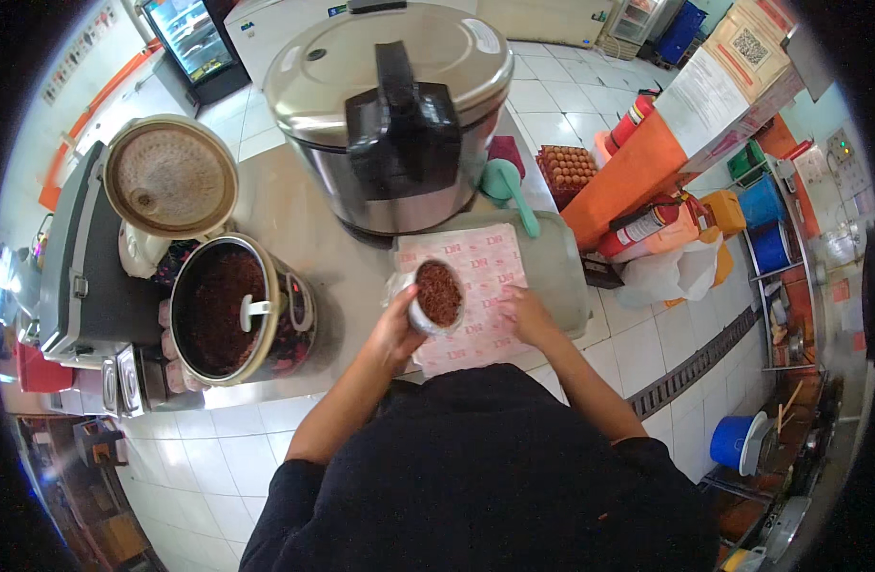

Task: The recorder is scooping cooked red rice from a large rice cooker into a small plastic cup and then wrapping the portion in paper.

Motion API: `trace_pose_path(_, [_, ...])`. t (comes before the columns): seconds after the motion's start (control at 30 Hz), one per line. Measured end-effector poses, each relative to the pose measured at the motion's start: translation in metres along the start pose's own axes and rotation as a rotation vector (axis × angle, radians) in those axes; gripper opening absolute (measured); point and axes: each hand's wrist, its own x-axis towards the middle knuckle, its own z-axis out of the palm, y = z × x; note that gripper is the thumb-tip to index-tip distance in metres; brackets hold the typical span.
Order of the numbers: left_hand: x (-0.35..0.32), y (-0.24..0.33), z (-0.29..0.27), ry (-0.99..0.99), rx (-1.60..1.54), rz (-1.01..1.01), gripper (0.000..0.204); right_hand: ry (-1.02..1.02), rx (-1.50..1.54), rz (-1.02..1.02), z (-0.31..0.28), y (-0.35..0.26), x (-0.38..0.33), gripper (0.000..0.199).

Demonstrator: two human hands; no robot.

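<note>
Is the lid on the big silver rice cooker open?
No, the big silver rice cooker has its lid shut flat; only the smaller pot of red rice stands open.

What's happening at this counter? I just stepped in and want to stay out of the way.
A person's left hand holds a small bowl of reddish-brown rice over printed wrapping paper, while the right hand rests flat on the paper. To the left, an open rice cooker holds more with a white scoop inside.
</note>
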Motion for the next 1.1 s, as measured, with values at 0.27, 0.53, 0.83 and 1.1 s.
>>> trace_pose_path(0.27, [0.051, -0.063, 0.031, 0.151, 2.158, 0.292, 0.058, 0.024, 0.172, 0.034, -0.010, 0.005, -0.012, 0.033])
trace_pose_path(0.53, [0.066, -0.061, 0.005, 0.287, 2.049, 0.366, 0.035, -0.041, 0.210, 0.033, -0.021, -0.001, -0.007, 0.034])
trace_pose_path(0.83, [0.025, 0.039, -0.035, 0.575, 1.485, 0.401, 0.034, 0.152, 0.330, -0.077, -0.032, 0.003, -0.020, 0.026])
trace_pose_path(1.1, [-0.004, 0.056, -0.086, 1.124, 1.760, 0.800, 0.064, -0.028, 0.342, -0.303, -0.005, 0.018, -0.020, 0.024])
